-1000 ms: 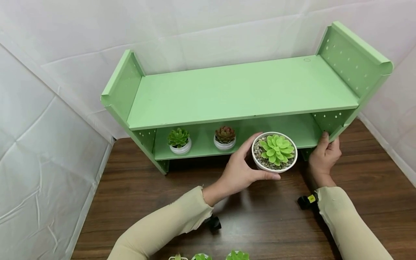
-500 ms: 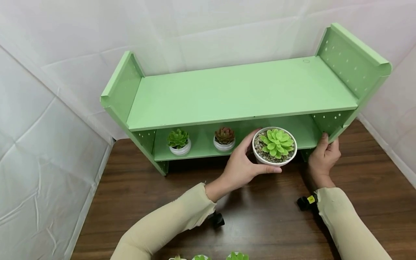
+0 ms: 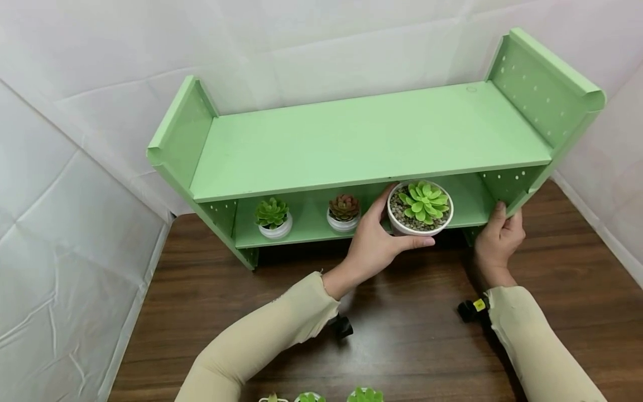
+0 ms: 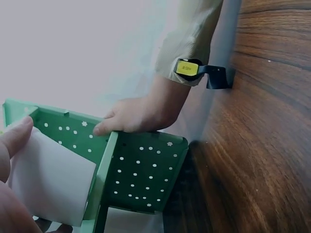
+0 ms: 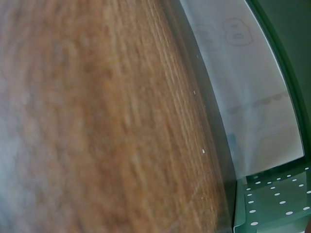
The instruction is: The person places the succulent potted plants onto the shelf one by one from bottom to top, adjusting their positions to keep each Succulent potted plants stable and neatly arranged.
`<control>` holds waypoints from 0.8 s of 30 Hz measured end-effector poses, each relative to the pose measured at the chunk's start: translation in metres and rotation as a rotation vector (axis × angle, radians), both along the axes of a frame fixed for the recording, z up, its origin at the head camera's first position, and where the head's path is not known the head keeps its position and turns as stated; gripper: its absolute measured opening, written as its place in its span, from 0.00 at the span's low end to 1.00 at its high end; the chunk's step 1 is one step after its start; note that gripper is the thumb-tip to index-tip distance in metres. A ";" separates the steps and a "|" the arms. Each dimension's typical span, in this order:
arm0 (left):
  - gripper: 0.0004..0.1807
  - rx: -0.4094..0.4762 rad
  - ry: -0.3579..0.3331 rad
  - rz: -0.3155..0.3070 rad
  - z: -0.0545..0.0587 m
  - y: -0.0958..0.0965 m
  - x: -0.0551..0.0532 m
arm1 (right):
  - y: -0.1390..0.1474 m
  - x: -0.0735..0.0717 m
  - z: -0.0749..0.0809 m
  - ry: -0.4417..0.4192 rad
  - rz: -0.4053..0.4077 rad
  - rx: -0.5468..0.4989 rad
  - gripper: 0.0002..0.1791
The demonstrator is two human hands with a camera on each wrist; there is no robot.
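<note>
My left hand grips a white pot by its side, thumb in front and fingers around the back. A bright green succulent sits in it among small pebbles. The pot is at the front of the lower level of a green two-tier shelf, its rim close below the upper board's edge. With thumb on the outside, my right hand holds the shelf's right side panel near the lower board. Two smaller potted succulents, one green and one reddish, stand on the lower board to the left.
Tops of several more potted succulents show at the bottom edge of the head view. The shelf stands on a dark wooden table, with white sheeting behind and at both sides. Each wrist carries a black camera mount.
My left hand has carried the potted succulent forward, away from me, to the lower level's front. My right hand keeps its hold on the side panel.
</note>
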State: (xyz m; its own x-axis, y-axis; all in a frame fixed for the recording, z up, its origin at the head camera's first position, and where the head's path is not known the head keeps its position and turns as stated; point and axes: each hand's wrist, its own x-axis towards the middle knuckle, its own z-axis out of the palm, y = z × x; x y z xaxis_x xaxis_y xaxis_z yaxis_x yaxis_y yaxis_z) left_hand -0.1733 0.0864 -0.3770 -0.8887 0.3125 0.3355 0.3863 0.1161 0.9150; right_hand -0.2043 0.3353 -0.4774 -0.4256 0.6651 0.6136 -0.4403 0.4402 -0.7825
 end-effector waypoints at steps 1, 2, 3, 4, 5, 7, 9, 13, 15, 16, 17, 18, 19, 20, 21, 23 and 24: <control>0.55 0.003 -0.001 0.002 0.000 0.000 -0.001 | 0.000 0.000 0.000 -0.002 0.004 -0.001 0.14; 0.55 0.003 -0.001 0.003 0.001 0.001 -0.001 | 0.000 0.000 0.000 -0.006 0.005 0.000 0.14; 0.55 -0.001 -0.001 0.003 0.001 0.001 -0.001 | 0.000 0.000 -0.001 -0.010 0.006 -0.001 0.14; 0.55 -0.006 0.000 0.005 0.001 0.001 -0.002 | 0.001 0.000 -0.001 -0.015 0.008 0.001 0.14; 0.55 -0.011 0.001 0.006 0.002 0.002 -0.002 | 0.001 0.000 -0.001 -0.022 0.008 0.002 0.14; 0.55 -0.021 0.001 0.008 0.003 0.003 -0.003 | 0.000 0.000 -0.001 -0.034 0.004 -0.001 0.14; 0.55 -0.027 -0.001 0.009 0.003 0.003 -0.004 | -0.002 0.001 0.001 -0.044 -0.002 -0.005 0.14; 0.55 -0.038 -0.010 0.015 0.005 0.005 -0.007 | -0.009 0.006 0.011 -0.044 -0.002 -0.006 0.15; 0.55 -0.041 -0.018 0.013 0.005 0.005 -0.009 | -0.015 0.010 0.018 -0.037 0.003 0.000 0.15; 0.55 -0.044 -0.024 0.015 0.005 0.006 -0.010 | -0.017 0.012 0.021 -0.033 0.004 0.001 0.15; 0.55 -0.047 -0.030 0.019 0.006 0.006 -0.010 | -0.019 0.014 0.024 -0.033 0.005 0.001 0.15; 0.54 -0.048 -0.036 0.021 0.006 0.007 -0.011 | -0.021 0.015 0.026 -0.032 0.005 0.000 0.15; 0.54 -0.052 -0.041 0.024 0.006 0.007 -0.012 | -0.022 0.016 0.027 -0.033 0.006 -0.002 0.15; 0.54 -0.056 -0.047 0.027 0.007 0.008 -0.012 | -0.022 0.017 0.028 -0.035 0.006 -0.003 0.15; 0.54 -0.061 -0.052 0.029 0.007 0.008 -0.012 | -0.022 0.017 0.029 -0.036 0.006 -0.005 0.15; 0.54 -0.065 -0.063 0.029 0.008 0.010 -0.013 | -0.022 0.016 0.028 -0.039 0.005 -0.011 0.15; 0.55 -0.067 -0.066 0.026 0.008 0.010 -0.013 | -0.022 0.016 0.028 -0.038 0.004 -0.011 0.15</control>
State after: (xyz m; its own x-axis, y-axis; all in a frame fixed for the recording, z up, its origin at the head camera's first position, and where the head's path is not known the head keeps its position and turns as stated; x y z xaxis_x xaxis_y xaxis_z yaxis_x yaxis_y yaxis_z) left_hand -0.1864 0.0967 -0.3687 -0.9163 0.3091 0.2547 0.3212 0.1873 0.9283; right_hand -0.1880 0.3135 -0.4494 -0.4510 0.6702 0.5894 -0.4120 0.4295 -0.8036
